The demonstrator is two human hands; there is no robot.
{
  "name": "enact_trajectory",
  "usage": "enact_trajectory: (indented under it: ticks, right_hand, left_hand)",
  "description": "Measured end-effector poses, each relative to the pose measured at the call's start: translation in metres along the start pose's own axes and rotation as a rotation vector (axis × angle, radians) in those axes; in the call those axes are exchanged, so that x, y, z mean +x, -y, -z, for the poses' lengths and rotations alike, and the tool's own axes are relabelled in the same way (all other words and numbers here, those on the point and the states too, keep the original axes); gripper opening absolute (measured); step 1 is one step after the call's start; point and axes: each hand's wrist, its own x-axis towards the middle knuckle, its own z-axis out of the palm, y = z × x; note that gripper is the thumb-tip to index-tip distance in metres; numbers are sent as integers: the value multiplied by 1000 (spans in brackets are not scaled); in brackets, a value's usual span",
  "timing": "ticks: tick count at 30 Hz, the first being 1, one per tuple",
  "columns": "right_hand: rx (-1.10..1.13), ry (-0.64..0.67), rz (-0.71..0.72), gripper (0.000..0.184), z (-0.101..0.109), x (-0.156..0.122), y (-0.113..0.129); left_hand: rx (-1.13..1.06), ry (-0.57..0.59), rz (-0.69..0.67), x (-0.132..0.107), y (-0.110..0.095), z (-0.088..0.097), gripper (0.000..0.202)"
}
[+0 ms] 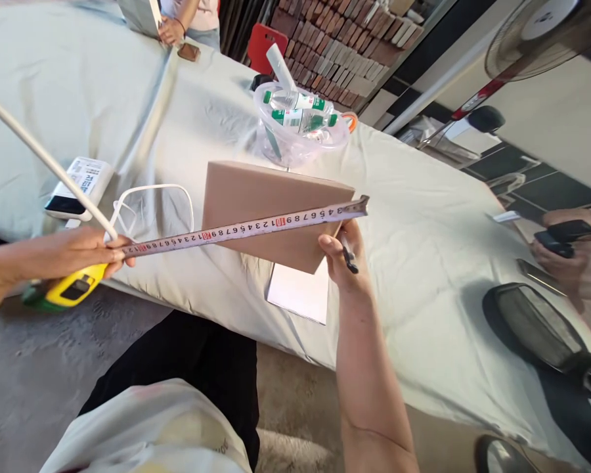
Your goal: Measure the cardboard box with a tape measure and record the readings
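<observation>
My left hand (pixel 86 249) is closed around a yellow and green tape measure (pixel 76 289), at the left by the table's front edge. Its blade (pixel 246 228) runs out to the right across the face of a plain brown cardboard box (pixel 270 197). The blade's hooked end juts past the box's right edge, above my right hand (pixel 347 256). That hand grips the box's lower right corner, with a dark pen (pixel 349 258) also tucked in it. The box is tilted above the table; a white sheet or pad (pixel 300 294) lies partly beneath it.
A power bank (pixel 81 187) and white cable (pixel 152 188) lie left on the cloth-covered table (pixel 414 263). Behind the box stands a translucent tub (pixel 300 141) with water bottles. People's hands show at the far side (pixel 171 29) and right (pixel 566 243); fans stand right.
</observation>
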Motion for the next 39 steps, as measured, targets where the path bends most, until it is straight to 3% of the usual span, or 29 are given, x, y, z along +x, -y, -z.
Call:
enact_trajectory:
  ticks: [2,4,6,9,11,13,18,22,28,31,35,39]
  right_hand:
    - [31,-82,-24,63,-10,7,-7]
    - [73,-140,-62,67,-21,14,-14]
    - [121,-167,-100,68,-32,19,-17]
    - [174,-223,-144,69,-49,27,-17]
    - [208,-272,-158,68,-59,33,-15]
    - [227,-293,-146,66,-68,39,-12]
    - [210,-227,-43,62,-79,53,-4]
    - [186,-198,15,58,-82,61,-10]
    - [81,-219,140,61,-92,73,-52]
    - [-69,-144,244,70,-95,74,-75]
    - [-274,1,209,74,-77,60,-90]
    - [-220,-103,72,63,-37,35,-80]
  left_hand:
    - [-126,99,-14,20,-42,-21,33]
    - [-315,102,35,20,-62,-47,32]
    - [-497,91,88,12,-65,-72,31]
    - [-645,210,129,6,-59,-101,33]
    - [-667,259,119,6,-58,-113,34]
    - [-669,236,105,7,-61,-121,34]
    - [-599,102,63,9,-67,-123,34]
    - [-554,62,57,12,-63,-117,37]
    - [-533,75,81,10,-47,-111,37]
    - [-574,110,119,7,-44,-107,39]
    - [-671,189,169,12,-63,-108,34]
    - [-751,286,125,33,-97,-120,27]
